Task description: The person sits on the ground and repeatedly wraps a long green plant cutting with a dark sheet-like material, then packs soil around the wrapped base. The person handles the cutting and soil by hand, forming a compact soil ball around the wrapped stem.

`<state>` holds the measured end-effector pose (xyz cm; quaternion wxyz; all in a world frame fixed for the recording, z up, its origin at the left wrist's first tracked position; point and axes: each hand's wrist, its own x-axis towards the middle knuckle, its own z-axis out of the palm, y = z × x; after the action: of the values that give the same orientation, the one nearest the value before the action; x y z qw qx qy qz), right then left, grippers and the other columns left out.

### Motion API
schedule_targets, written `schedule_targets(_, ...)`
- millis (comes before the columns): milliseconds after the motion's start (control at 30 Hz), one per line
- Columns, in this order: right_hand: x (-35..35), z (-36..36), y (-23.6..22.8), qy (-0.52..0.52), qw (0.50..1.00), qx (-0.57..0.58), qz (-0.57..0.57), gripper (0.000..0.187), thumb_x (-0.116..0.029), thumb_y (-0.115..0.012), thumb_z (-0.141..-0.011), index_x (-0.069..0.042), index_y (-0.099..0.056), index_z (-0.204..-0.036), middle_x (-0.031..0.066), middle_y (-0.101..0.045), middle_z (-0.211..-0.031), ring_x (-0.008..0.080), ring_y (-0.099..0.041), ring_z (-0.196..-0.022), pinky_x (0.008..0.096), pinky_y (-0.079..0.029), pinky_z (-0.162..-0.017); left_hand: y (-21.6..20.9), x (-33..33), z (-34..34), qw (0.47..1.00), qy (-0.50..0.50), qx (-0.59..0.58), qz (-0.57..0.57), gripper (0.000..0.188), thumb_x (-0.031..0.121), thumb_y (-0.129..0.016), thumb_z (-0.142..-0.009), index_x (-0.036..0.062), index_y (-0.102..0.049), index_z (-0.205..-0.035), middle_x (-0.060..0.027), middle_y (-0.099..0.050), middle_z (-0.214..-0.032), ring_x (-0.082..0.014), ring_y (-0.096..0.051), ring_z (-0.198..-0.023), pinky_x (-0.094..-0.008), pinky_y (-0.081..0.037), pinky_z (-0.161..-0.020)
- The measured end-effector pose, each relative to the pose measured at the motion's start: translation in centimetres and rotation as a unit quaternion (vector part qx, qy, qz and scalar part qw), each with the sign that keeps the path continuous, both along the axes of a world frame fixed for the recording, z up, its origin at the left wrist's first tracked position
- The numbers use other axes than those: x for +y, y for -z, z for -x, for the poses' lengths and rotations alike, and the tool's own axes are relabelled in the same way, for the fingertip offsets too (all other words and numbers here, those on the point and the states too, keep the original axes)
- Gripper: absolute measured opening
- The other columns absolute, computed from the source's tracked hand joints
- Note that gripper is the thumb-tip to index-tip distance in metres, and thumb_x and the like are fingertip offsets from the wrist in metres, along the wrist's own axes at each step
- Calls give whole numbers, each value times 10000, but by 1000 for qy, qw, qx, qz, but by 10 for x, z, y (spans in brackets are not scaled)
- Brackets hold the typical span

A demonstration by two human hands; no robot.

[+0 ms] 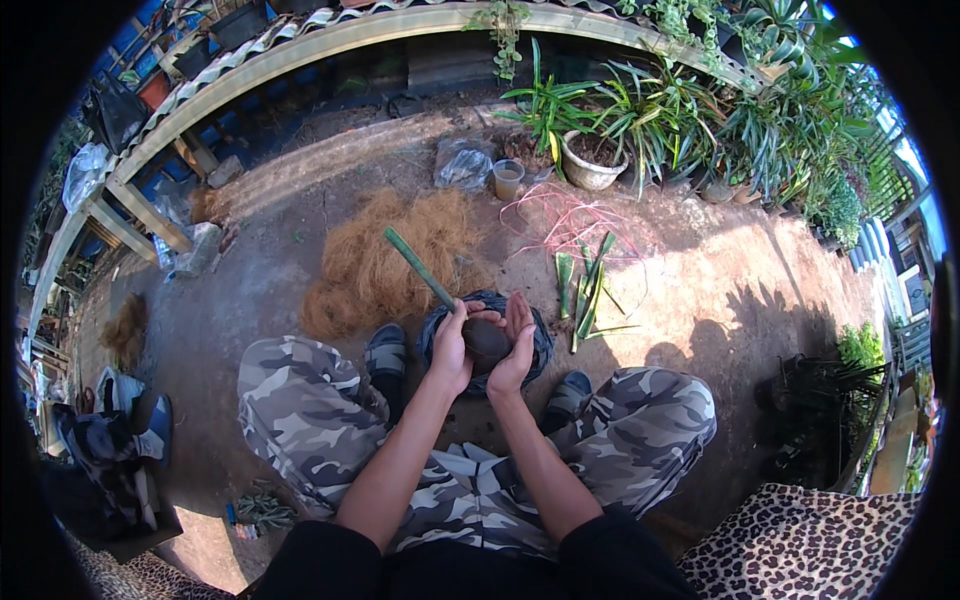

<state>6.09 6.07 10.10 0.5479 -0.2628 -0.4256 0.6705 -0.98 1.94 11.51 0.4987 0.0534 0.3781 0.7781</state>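
Between my cupped palms sits a dark brown round lump (487, 341) that looks like packed soil. My left hand (453, 347) wraps its left side, fingers curling over the top. On the opposite side my right hand (515, 345) presses against it with fingers held together, pointing up. A thick green cut stem (415, 262) slants up and left from the fingers of my left hand; its lower end is hidden there, so I cannot tell whether it enters the lump. Directly below both hands is an opened black plastic bag (541, 350), between my feet.
Brown coconut fibre (400, 250) lies heaped ahead. Pink plastic string (570, 215) and cut green leaves (590, 290) lie to the right. Farther off are a plastic cup (508, 180), a clear bag (463, 163) and a white potted plant (594, 170). A leopard-print cloth (800, 545) is at lower right.
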Motion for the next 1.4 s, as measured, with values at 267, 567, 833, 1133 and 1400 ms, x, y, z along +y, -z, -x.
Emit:
schedule_targets(267, -7, 3, 12, 38, 999, -15, -12, 656, -441, -211, -1051, 91, -375, -1400, 231, -434, -1430, 311, -436, -1329, 403, -291, -1143, 13, 5, -10, 997, -30, 69, -9, 316, 340, -471, -1026, 52, -532, -1142, -104, -677, -898, -211, -671, -879, -329, -544, -809)
schedule_targets(567, -1, -6, 0, -212, 959, -14, 187, 586, -376, -481, -994, -27, -351, -1447, 149, -437, -1402, 266, -444, -1302, 396, -427, -1027, 9, 1, 12, 995, -49, -81, -37, 373, 397, -473, -1019, 68, -539, -858, -96, -627, -866, -212, -626, -876, -366, -512, -851)
schedule_targets(833, -5, -9, -6, -315, 930, -54, 180, 814, -146, -722, -860, -108, -244, -1517, 95, -365, -1427, 231, -457, -1264, 383, -532, -901, 5, -1, 20, 995, -93, -28, -35, 372, 413, -514, -997, 86, -465, -827, -51, -518, -802, -205, -548, -827, -370, -498, -829)
schedule_targets(1133, -5, -6, 8, -268, 947, -171, 46, 869, -165, -791, -801, -8, -274, -1481, 116, -457, -1335, 188, -457, -1249, 299, -466, -958, 4, 0, 23, 989, -71, -85, -97, 487, 521, -413, -1003, 77, -474, -813, -91, -519, -806, -264, -536, -843, -399, -468, -847)
schedule_targets(1400, -5, -3, 12, -244, 953, -159, 88, 799, -225, -816, -773, 37, -379, -1388, 104, -498, -1298, 192, -528, -1147, 309, -428, -993, 0, -1, 19, 989, -70, -87, -93, 628, 633, -315, -961, 55, -487, -786, -130, -539, -809, -297, -531, -847, -427, -447, -847)
